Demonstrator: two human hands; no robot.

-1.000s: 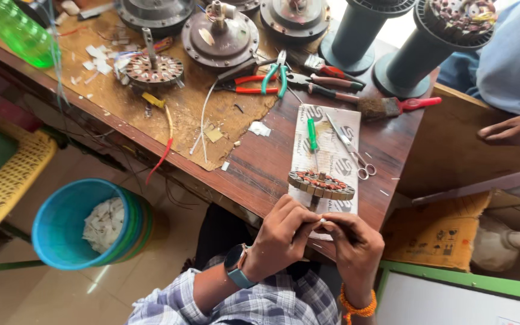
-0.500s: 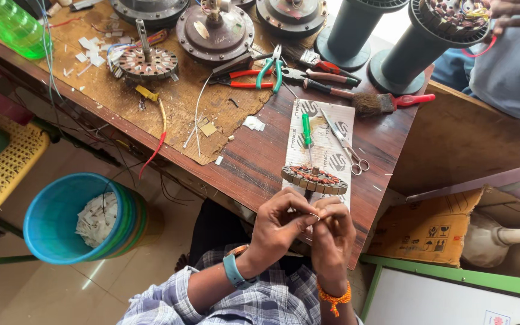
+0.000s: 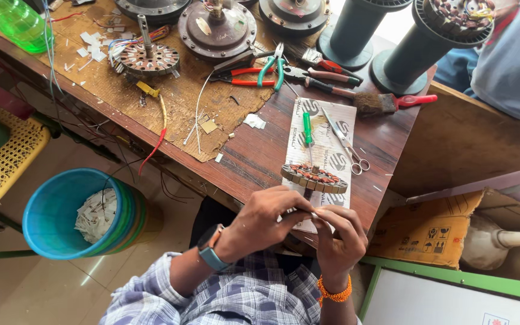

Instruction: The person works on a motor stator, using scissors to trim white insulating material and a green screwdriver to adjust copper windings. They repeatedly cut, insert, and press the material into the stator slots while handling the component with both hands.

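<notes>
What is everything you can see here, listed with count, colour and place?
wound motor core: one, copper and grey, table edge by the hands
screwdriver: one, green, on white card
scissors: one, silver, on card
pliers: several, green and red, table middle
brush: one, red handle, right
motor housings: three, grey, far edge
bucket: one, blue, floor
bottle: one, green, far left
left hand: fingers pinching a small piece
right hand: fingers meeting it

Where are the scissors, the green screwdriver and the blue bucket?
scissors (image 3: 349,147), head view, on the blades near the pivot.
green screwdriver (image 3: 307,127), head view, on the handle.
blue bucket (image 3: 37,201), head view, on the rim.
</notes>
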